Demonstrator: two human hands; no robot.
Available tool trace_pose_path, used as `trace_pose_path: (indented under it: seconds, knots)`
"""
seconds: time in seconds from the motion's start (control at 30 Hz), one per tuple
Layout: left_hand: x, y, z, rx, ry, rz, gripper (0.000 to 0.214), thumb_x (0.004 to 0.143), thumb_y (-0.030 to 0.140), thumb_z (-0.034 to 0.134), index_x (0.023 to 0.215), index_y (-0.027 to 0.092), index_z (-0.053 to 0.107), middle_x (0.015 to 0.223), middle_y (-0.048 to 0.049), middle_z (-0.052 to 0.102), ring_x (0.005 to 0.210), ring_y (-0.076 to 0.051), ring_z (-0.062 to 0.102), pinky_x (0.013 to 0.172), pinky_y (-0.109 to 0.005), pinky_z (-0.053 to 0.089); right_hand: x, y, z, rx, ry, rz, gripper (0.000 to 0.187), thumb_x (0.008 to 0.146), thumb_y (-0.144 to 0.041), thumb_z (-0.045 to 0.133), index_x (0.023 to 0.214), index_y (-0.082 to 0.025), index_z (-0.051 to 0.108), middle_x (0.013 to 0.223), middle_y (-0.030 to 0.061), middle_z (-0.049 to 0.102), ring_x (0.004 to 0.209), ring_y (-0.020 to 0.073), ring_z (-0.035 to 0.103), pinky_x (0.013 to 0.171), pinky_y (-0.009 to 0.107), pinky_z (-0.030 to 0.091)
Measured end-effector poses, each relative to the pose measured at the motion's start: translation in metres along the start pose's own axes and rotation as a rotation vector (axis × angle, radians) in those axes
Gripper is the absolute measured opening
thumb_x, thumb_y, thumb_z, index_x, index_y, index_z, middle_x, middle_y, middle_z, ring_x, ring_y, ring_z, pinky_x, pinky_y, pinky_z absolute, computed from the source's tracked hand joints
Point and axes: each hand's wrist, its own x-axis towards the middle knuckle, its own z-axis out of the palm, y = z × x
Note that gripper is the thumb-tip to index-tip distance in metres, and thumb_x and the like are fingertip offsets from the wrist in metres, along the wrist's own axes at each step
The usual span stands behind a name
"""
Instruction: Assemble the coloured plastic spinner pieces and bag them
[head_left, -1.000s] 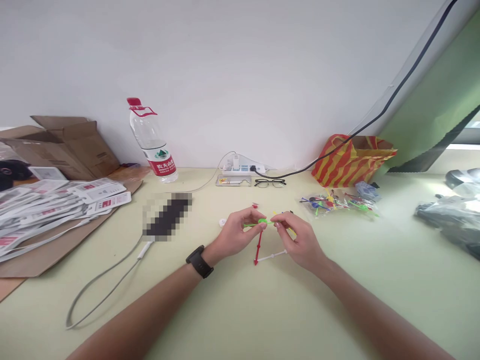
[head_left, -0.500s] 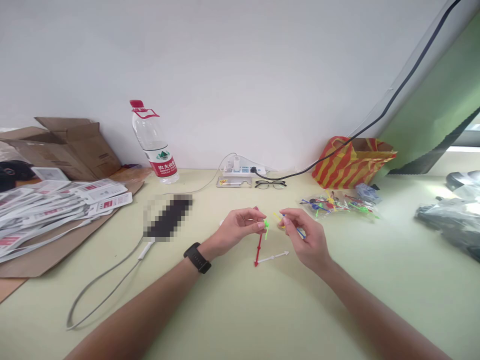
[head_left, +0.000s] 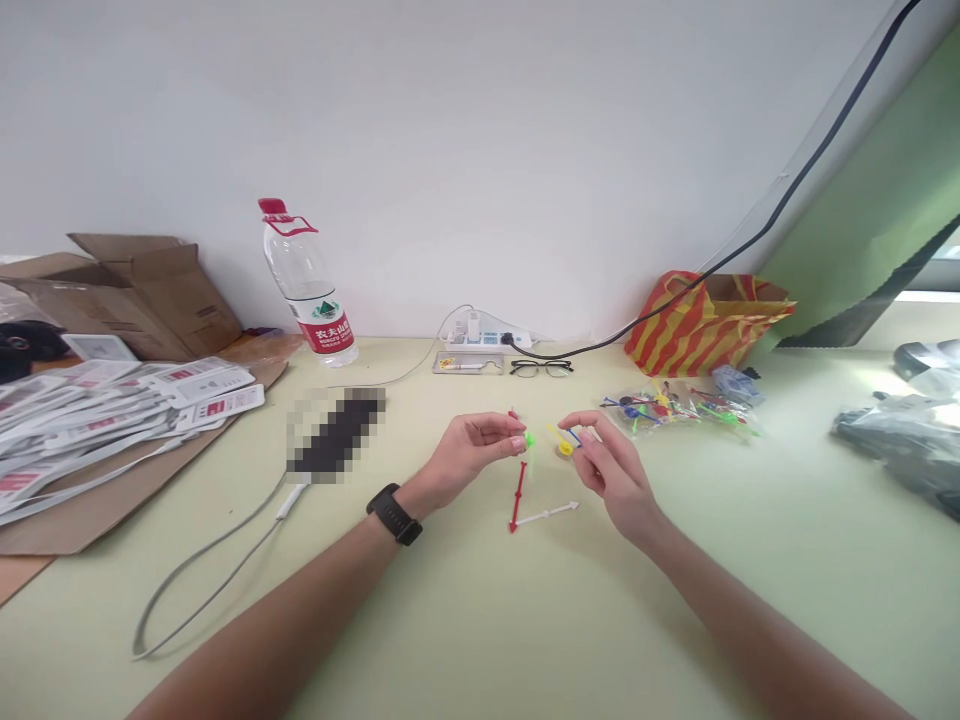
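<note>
Between the thumb and fingers of my left hand (head_left: 480, 448) is a small green plastic piece (head_left: 529, 440), with a thin stem hanging down from it. My right hand (head_left: 611, 470) is closed around a thin blue plastic stick (head_left: 574, 436), partly hidden by the fingers. Right beside those fingertips is a yellow plastic piece (head_left: 565, 449); whether they touch it I cannot tell. Below the hands, a red plastic stick (head_left: 517, 495) lies on the table, meeting a white plastic stick (head_left: 547, 515) at its lower end. Another red tip (head_left: 513, 413) shows behind my left fingers.
A clear bag of coloured plastic pieces (head_left: 675, 408) lies to the right, before a striped bag (head_left: 697, 325). Glasses (head_left: 541, 369) and a power strip (head_left: 487, 340) are at the wall. A bottle (head_left: 311, 290), a pixelated dark object (head_left: 337, 435) and a tag pile (head_left: 127, 410) are leftward.
The blue stick has shifted within my right fingers, and less of it shows. More of the yellow piece is visible beside them. My left hand has barely moved, still holding the green piece.
</note>
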Motion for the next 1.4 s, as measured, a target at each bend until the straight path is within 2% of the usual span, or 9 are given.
trace_pose_path:
  seconds: [0.07, 0.17, 0.3, 0.57, 0.8, 0.9, 1.13, 1.3, 1.4]
  knots:
    - [0.0, 0.001, 0.001, 0.003, -0.002, 0.004, 0.029, 0.074, 0.032, 0.091, 0.094, 0.016, 0.08, 0.095, -0.0078, 0.077, 0.089, -0.019, 0.07, 0.09, -0.037, 0.056, 0.001, 0.0, -0.001, 0.007, 0.03, -0.015, 0.03, 0.106, -0.047, 0.048, 0.122, -0.023, 0.057, 0.053, -0.0107, 0.028, 0.046, 0.0129, 0.028, 0.045, 0.027, 0.028]
    - [-0.001, 0.001, 0.002, 0.019, -0.01, 0.009, 0.029, 0.074, 0.033, 0.091, 0.095, 0.016, 0.08, 0.094, -0.0069, 0.076, 0.089, -0.019, 0.07, 0.09, -0.038, 0.056, 0.003, 0.001, 0.002, -0.039, 0.072, -0.058, 0.031, 0.102, -0.044, 0.057, 0.125, -0.024, 0.052, 0.063, -0.007, 0.045, 0.057, 0.0147, 0.044, 0.056, 0.029, 0.04]
    - [-0.003, 0.0, 0.005, 0.066, -0.024, 0.012, 0.028, 0.076, 0.032, 0.09, 0.095, 0.015, 0.079, 0.092, -0.0056, 0.076, 0.09, -0.019, 0.071, 0.093, -0.037, 0.056, 0.002, 0.004, 0.008, -0.054, -0.02, -0.023, 0.039, 0.103, -0.043, 0.056, 0.136, -0.027, 0.043, 0.086, -0.0006, 0.059, 0.07, 0.0167, 0.054, 0.068, 0.032, 0.05]
    - [-0.005, -0.001, 0.008, 0.077, -0.043, 0.008, 0.032, 0.074, 0.031, 0.091, 0.098, 0.015, 0.077, 0.096, -0.0069, 0.078, 0.094, -0.022, 0.074, 0.094, -0.038, 0.058, 0.001, 0.009, 0.011, -0.076, -0.079, 0.002, 0.041, 0.103, -0.04, 0.055, 0.14, -0.03, 0.041, 0.106, 0.0038, 0.058, 0.082, 0.0181, 0.062, 0.077, 0.036, 0.056]
    - [-0.006, -0.008, 0.01, 0.221, -0.058, 0.114, 0.03, 0.078, 0.031, 0.089, 0.099, 0.013, 0.076, 0.097, -0.0097, 0.078, 0.093, -0.023, 0.075, 0.094, -0.041, 0.061, 0.002, 0.01, 0.012, -0.027, -0.103, 0.032, 0.041, 0.103, -0.038, 0.054, 0.141, -0.029, 0.041, 0.095, 0.0014, 0.058, 0.079, 0.0177, 0.061, 0.076, 0.035, 0.055]
    - [-0.008, -0.008, 0.012, 0.374, -0.068, 0.203, 0.027, 0.083, 0.035, 0.084, 0.1, 0.015, 0.075, 0.098, -0.0099, 0.078, 0.093, -0.024, 0.075, 0.094, -0.043, 0.061, 0.002, 0.01, 0.012, -0.053, -0.123, 0.024, 0.041, 0.103, -0.036, 0.052, 0.142, -0.027, 0.041, 0.088, 0.0002, 0.058, 0.077, 0.0176, 0.059, 0.073, 0.034, 0.053]
    - [-0.011, -0.004, 0.002, 1.162, 0.087, 0.49, 0.046, 0.094, 0.04, 0.069, 0.138, 0.027, 0.061, 0.151, -0.0093, 0.057, 0.141, -0.033, 0.048, 0.116, -0.052, 0.043, 0.001, 0.015, 0.006, -0.427, -0.009, -0.007, 0.049, 0.097, -0.026, 0.052, 0.145, -0.025, 0.039, 0.08, -0.0028, 0.054, 0.067, 0.0172, 0.055, 0.061, 0.03, 0.046]
    - [-0.004, -0.019, -0.013, 1.5, 0.201, 0.336, 0.049, 0.096, 0.043, 0.064, 0.143, 0.028, 0.059, 0.161, -0.0095, 0.046, 0.151, -0.044, 0.031, 0.121, -0.068, 0.026, 0.003, 0.021, 0.0, -0.792, -0.043, -0.05, 0.053, 0.096, -0.02, 0.05, 0.148, -0.022, 0.04, 0.083, -0.0001, 0.061, 0.073, 0.0208, 0.06, 0.069, 0.035, 0.049]
    - [-0.001, -0.024, -0.02, 1.49, 0.248, 0.162, 0.058, 0.096, 0.049, 0.061, 0.149, 0.025, 0.054, 0.165, -0.0125, 0.039, 0.151, -0.047, 0.03, 0.118, -0.067, 0.031, 0.005, 0.023, -0.002, -0.929, -0.032, -0.116, 0.048, 0.097, -0.017, 0.047, 0.145, -0.019, 0.045, 0.088, 0.0046, 0.067, 0.081, 0.0254, 0.063, 0.077, 0.041, 0.052]
